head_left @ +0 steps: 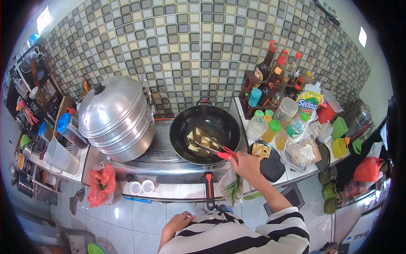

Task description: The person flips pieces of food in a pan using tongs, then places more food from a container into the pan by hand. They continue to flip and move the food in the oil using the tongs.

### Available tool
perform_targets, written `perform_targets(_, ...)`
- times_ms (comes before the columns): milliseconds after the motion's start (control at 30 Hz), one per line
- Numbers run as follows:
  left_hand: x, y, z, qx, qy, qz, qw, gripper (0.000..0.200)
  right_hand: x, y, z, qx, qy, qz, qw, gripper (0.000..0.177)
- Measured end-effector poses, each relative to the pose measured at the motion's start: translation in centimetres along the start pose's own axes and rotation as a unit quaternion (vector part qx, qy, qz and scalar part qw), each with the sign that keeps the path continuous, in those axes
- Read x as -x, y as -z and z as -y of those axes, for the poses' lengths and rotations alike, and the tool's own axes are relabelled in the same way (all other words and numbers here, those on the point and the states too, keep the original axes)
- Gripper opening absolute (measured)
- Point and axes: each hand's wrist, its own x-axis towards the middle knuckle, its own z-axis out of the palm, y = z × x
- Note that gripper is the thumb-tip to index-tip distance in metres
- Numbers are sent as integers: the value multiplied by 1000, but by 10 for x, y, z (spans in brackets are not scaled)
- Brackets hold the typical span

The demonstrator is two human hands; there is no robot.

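My right hand (246, 165) is closed round the red handle of a pair of tongs (215, 151). The tips of the tongs reach in among pale, cut pieces of food (198, 137), which look like tofu, lying in oil. They are inside a black wok (179, 125) on the stove, whose red and black handle (209, 190) points towards me. Against the front of my striped shirt rests my left hand (179, 222), holding nothing, its fingers loosely bent. A black plate (272, 165) with brown fried pieces (261, 150) on it is just right of the wok.
A large aluminium steamer pot (116, 118) stands left of the wok. Sauce bottles (266, 61), jars (257, 127) and a yellow packet (309, 101) crowd the right counter. Two white cups (141, 187) and a red plastic bag (101, 184) are at the front edge.
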Motion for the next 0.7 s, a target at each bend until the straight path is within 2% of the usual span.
perform_targets(100,-4,0,2,-7,0,7,1000,47,8,-8,4,5,0,36,999,35)
perform_targets(233,-2,1,-3,-9,0,7,1000,47,7,-17,-4,29,-19,35,999,35)
perform_targets(300,-2,0,-2,-6,-4,3,1000,47,4,-23,-14,60,-28,-10,998,36)
perform_targets(433,3,1,-4,5,-1,-2,1000,46,-1,-16,-22,52,-43,-10,998,35)
perform_targets(533,2,0,-3,3,6,-2,1000,47,-1,-18,-25,49,-82,-19,995,35)
perform_targets(600,0,-1,0,-1,8,-3,1000,47,1,-18,-24,54,-124,11,991,35)
perform_targets(700,-2,-1,1,-4,-2,7,1000,47,6,-18,-20,37,-99,12,994,36)
